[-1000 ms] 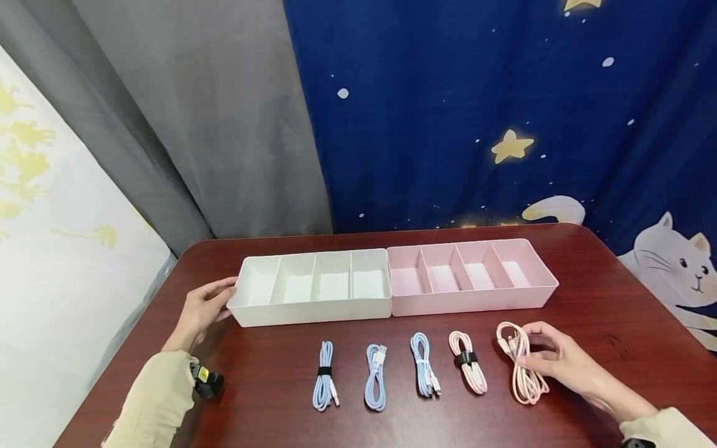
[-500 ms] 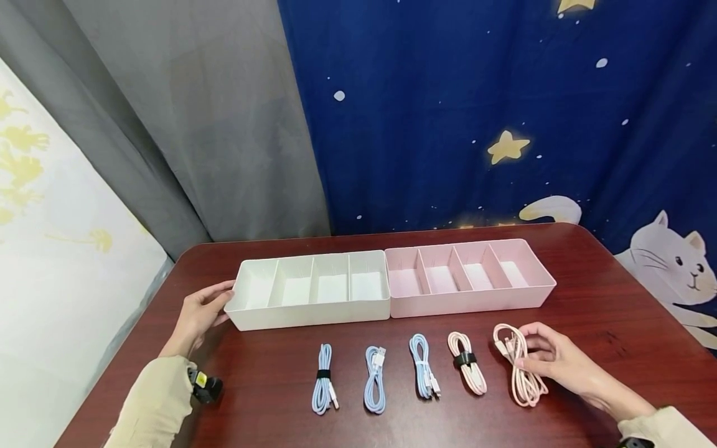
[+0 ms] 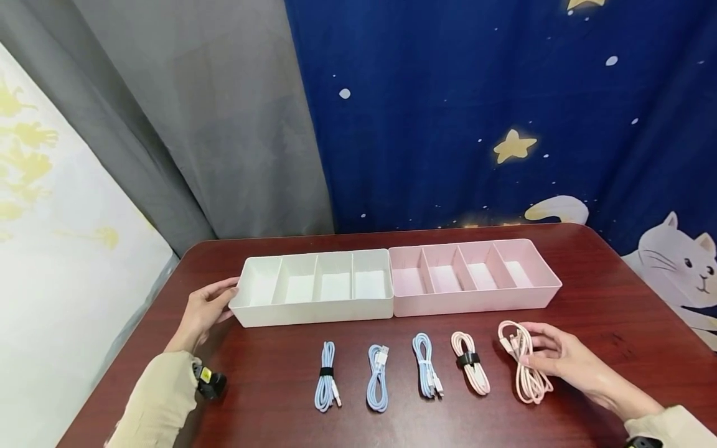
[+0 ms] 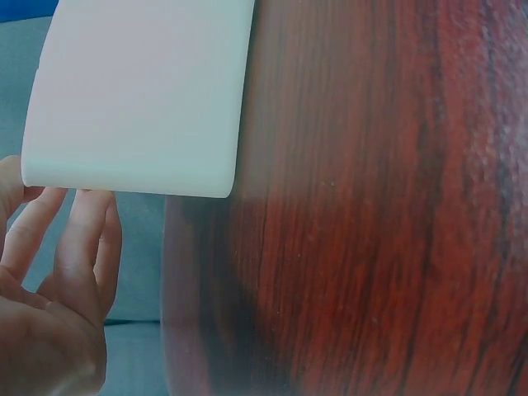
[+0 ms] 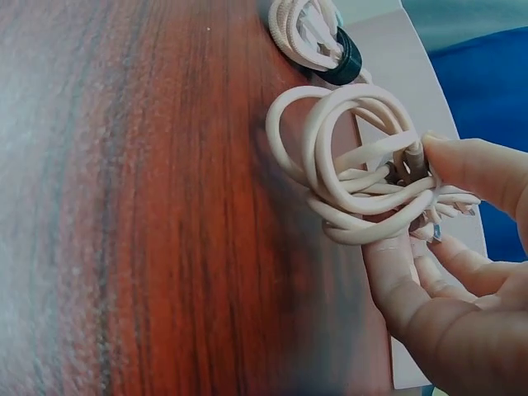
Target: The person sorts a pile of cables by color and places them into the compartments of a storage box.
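Note:
My left hand (image 3: 203,312) is at the left end of a white divided storage box (image 3: 310,311), its fingertips touching the end wall. The left wrist view shows the fingers of that hand (image 4: 82,256) nearly straight at the wall's edge. On the right, my right hand (image 3: 568,361) pinches a coiled pale pink charging cable (image 3: 526,367) between thumb and fingers. Up close in the right wrist view, the cable (image 5: 355,165) hangs in loose loops with its plugs among the fingers. Beside it lies another pale pink cable (image 3: 478,373) bound with a black strap.
A pink divided box (image 3: 476,303) stands end to end with the white one. In front lie three coiled blue cables: one with a black tie (image 3: 325,389), one with its plug on top (image 3: 378,386), one with a pale tie (image 3: 427,373). Curtains hang behind the dark red table (image 3: 269,373).

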`<state>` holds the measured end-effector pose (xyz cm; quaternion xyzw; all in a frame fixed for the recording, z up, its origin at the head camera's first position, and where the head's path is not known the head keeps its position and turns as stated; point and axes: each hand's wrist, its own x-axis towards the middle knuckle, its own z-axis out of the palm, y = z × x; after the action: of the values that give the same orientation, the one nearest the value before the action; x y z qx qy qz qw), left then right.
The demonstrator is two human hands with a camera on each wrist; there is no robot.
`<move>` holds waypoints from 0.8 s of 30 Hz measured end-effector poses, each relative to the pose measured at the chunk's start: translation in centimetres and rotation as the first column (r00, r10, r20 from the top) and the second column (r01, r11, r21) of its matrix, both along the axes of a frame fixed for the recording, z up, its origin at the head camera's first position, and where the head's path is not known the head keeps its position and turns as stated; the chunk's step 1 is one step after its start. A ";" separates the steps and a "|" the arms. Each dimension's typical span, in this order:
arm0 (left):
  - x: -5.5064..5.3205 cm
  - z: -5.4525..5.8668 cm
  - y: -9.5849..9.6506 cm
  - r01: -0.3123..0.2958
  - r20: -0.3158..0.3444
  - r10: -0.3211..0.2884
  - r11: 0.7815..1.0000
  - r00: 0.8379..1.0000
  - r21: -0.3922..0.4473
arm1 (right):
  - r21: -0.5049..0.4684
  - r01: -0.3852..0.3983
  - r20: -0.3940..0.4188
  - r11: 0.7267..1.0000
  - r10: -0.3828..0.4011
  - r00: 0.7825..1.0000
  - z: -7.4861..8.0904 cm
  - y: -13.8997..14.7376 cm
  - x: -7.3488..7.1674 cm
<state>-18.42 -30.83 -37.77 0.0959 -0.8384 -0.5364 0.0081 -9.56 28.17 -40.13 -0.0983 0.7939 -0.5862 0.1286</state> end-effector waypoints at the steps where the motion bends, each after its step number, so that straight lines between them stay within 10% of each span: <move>1: -0.1 0.0 0.0 -0.001 0.000 0.001 1.000 1.000 0.003 | -0.007 -0.003 0.012 1.000 0.003 1.000 0.1 0.1 0.0; 17: -0.2 0.1 0.1 -0.009 0.002 0.009 1.000 1.000 0.015 | 0.008 0.076 0.012 0.997 -0.076 0.997 -0.1 0.4 0.0; 24: -0.1 0.0 0.0 -0.006 0.011 0.005 1.000 1.000 0.028 | -0.062 -0.012 0.054 0.998 0.016 0.998 -0.6 0.5 -0.1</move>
<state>-18.50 -30.86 -37.72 0.1011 -0.8306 -0.5475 0.0038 -9.68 28.66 -40.71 -0.0919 0.7710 -0.6117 0.1512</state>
